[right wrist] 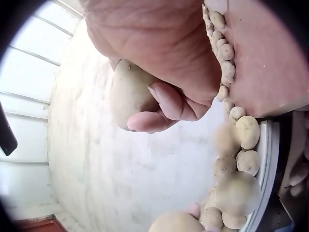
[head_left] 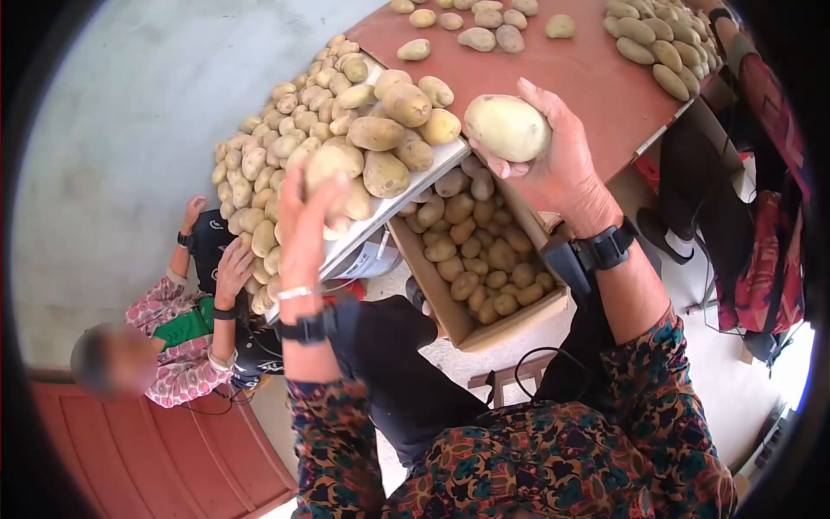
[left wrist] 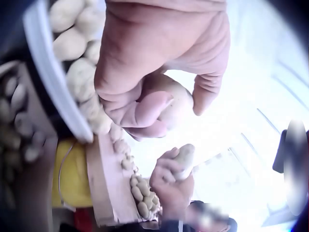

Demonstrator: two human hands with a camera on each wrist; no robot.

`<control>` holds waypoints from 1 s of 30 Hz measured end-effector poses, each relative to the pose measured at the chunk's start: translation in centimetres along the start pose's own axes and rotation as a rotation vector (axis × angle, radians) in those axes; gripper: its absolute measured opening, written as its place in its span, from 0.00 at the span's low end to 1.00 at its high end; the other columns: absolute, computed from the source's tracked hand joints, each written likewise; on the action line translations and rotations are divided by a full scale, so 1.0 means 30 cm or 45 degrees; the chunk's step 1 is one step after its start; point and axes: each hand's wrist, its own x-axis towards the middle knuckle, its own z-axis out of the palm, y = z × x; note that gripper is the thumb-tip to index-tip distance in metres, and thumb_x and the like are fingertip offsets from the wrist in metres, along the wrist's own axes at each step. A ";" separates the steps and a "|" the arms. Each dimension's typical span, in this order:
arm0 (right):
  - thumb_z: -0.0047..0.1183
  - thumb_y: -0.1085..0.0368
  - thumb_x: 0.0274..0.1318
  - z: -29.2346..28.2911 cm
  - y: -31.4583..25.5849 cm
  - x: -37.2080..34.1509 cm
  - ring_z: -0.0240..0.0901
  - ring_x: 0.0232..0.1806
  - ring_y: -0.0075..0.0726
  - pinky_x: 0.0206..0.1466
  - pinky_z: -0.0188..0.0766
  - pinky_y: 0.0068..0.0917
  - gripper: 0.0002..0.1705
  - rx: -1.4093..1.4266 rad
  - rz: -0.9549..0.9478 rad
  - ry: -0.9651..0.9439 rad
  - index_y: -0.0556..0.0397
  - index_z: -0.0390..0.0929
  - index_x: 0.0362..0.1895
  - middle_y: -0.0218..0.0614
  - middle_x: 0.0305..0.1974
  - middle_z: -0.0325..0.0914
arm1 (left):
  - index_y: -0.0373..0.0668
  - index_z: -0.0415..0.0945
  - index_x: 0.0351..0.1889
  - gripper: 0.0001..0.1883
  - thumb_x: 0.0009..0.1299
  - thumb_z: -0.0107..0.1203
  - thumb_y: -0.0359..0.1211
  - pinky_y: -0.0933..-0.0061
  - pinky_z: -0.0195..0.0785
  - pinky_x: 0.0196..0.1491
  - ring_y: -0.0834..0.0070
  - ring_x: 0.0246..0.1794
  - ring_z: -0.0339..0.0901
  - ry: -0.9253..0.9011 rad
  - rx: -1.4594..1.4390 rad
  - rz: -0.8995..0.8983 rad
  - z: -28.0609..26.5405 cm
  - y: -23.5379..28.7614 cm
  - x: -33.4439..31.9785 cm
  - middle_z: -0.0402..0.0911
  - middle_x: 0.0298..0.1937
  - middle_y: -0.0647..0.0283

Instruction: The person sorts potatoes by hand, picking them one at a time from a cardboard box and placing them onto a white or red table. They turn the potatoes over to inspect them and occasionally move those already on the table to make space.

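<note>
In the head view my right hand (head_left: 571, 164) grips a large pale potato (head_left: 507, 128) over the red table's near corner. My left hand (head_left: 303, 229), slightly blurred, holds another potato (head_left: 335, 163) at the edge of the heaped potatoes (head_left: 378, 134). The left wrist view shows the fingers of my left hand (left wrist: 159, 53) curled round that potato (left wrist: 177, 104), with my right hand (left wrist: 171, 188) and its potato (left wrist: 184, 162) beyond. Up close in the right wrist view, my right hand (right wrist: 159, 53) has its fingertips against the potato (right wrist: 130, 94).
Below the table edge stands a cardboard box (head_left: 432, 298) of potatoes, beside a bucket (head_left: 373, 259). The red table (head_left: 571, 78) bears loose potatoes and a pile (head_left: 666, 43) at right. Another person (head_left: 186, 337) sits at left, hands at the heap. A red bag (head_left: 765, 259) is at right.
</note>
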 end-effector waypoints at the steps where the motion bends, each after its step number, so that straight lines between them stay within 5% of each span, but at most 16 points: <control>1: 0.43 0.44 0.65 0.009 0.004 -0.003 0.70 0.20 0.37 0.17 0.54 0.23 0.29 0.021 0.001 0.050 0.62 0.76 0.42 0.49 0.31 0.79 | 0.38 0.71 0.57 0.29 0.60 0.60 0.43 0.66 0.73 0.47 0.62 0.48 0.79 0.170 0.452 0.180 -0.009 0.030 0.052 0.80 0.50 0.52; 2: 0.43 0.44 0.65 0.010 0.006 -0.006 0.70 0.20 0.37 0.17 0.54 0.23 0.29 0.022 0.003 0.051 0.62 0.76 0.42 0.49 0.31 0.79 | 0.38 0.71 0.57 0.29 0.60 0.60 0.43 0.66 0.73 0.47 0.62 0.48 0.79 0.170 0.453 0.178 -0.013 0.037 0.100 0.80 0.50 0.52; 4: 0.43 0.45 0.65 0.014 0.010 -0.003 0.70 0.19 0.37 0.17 0.53 0.23 0.29 0.011 0.080 -0.035 0.62 0.76 0.44 0.48 0.30 0.79 | 0.35 0.72 0.54 0.32 0.59 0.60 0.49 0.59 0.67 0.56 0.54 0.53 0.77 0.195 1.058 0.082 -0.022 0.052 0.191 0.80 0.51 0.48; 11: 0.41 0.44 0.67 0.024 0.019 0.005 0.71 0.21 0.37 0.18 0.53 0.22 0.31 -0.030 0.068 -0.021 0.63 0.75 0.48 0.46 0.32 0.79 | 0.37 0.76 0.52 0.26 0.62 0.55 0.46 0.55 0.65 0.58 0.50 0.55 0.75 0.118 1.360 -0.129 -0.067 -0.112 0.320 0.80 0.51 0.45; 13: 0.43 0.44 0.66 0.027 0.016 0.004 0.74 0.25 0.35 0.24 0.63 0.24 0.27 0.043 0.045 -0.097 0.57 0.73 0.46 0.39 0.33 0.78 | 0.38 0.77 0.52 0.22 0.64 0.53 0.42 0.56 0.66 0.57 0.49 0.54 0.75 0.343 1.534 0.152 -0.090 -0.118 0.300 0.79 0.51 0.46; 16: 0.40 0.45 0.69 0.053 0.023 -0.012 0.76 0.30 0.36 0.26 0.63 0.24 0.26 0.075 0.054 -0.001 0.57 0.71 0.49 0.40 0.39 0.78 | 0.40 0.79 0.49 0.17 0.62 0.54 0.34 0.57 0.67 0.54 0.49 0.52 0.75 0.163 1.281 0.100 -0.101 -0.118 0.272 0.78 0.52 0.45; 20: 0.38 0.46 0.70 0.040 0.056 -0.007 0.77 0.32 0.37 0.29 0.64 0.24 0.26 0.045 0.079 -0.023 0.57 0.68 0.54 0.41 0.44 0.77 | 0.42 0.80 0.43 0.13 0.59 0.54 0.28 0.57 0.69 0.50 0.49 0.48 0.76 0.264 1.248 0.267 -0.097 -0.158 0.287 0.78 0.48 0.47; 23: 0.33 0.49 0.71 0.043 0.074 -0.012 0.78 0.39 0.40 0.33 0.67 0.25 0.29 0.009 0.190 -0.017 0.58 0.64 0.63 0.41 0.50 0.76 | 0.41 0.79 0.37 0.10 0.57 0.53 0.24 0.55 0.70 0.48 0.49 0.46 0.76 0.353 1.205 0.157 -0.070 -0.166 0.291 0.79 0.45 0.49; 28: 0.38 0.54 0.69 0.049 0.110 -0.002 0.73 0.48 0.34 0.39 0.67 0.25 0.27 -0.029 0.128 -0.080 0.56 0.62 0.65 0.38 0.55 0.72 | 0.39 0.78 0.33 0.07 0.62 0.57 0.33 0.57 0.70 0.46 0.49 0.41 0.77 0.267 1.192 0.295 0.048 -0.092 0.219 0.79 0.39 0.50; 30: 0.44 0.56 0.65 0.057 0.120 -0.006 0.71 0.54 0.36 0.48 0.69 0.28 0.30 -0.626 0.011 -0.032 0.56 0.61 0.67 0.38 0.56 0.71 | 0.39 0.79 0.39 0.15 0.68 0.56 0.43 0.60 0.71 0.44 0.56 0.40 0.79 0.047 0.871 0.327 0.114 -0.074 0.172 0.80 0.37 0.54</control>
